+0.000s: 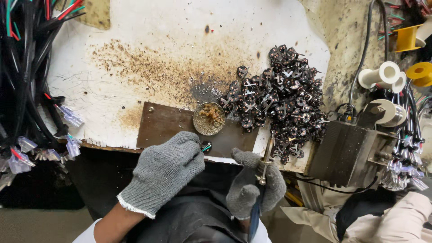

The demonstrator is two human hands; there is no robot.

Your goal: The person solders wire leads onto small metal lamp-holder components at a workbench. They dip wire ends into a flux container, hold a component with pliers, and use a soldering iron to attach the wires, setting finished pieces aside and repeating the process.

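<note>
Both my hands wear grey knit gloves. My left hand (pixel 165 170) is closed around a small black part with short red and green wires (pixel 206 146), held at the front edge of the brown wooden plate (pixel 164 126). My right hand (pixel 256 184) grips a soldering iron (pixel 266 155) with a blue handle; its metal tip points up toward the bench edge. A small round tin of brownish flux (pixel 209 118) sits on the plate just above my left hand. A big heap of several small black parts with metal tabs (pixel 281 99) lies right of the tin.
The white bench top (pixel 180 40) is scorched and speckled brown. Bundles of black, red and green wires with clear connectors (pixel 27 90) hang at left. A dark metal box (pixel 348 153), white and yellow spools (pixel 391 74) and more connector wires stand at right.
</note>
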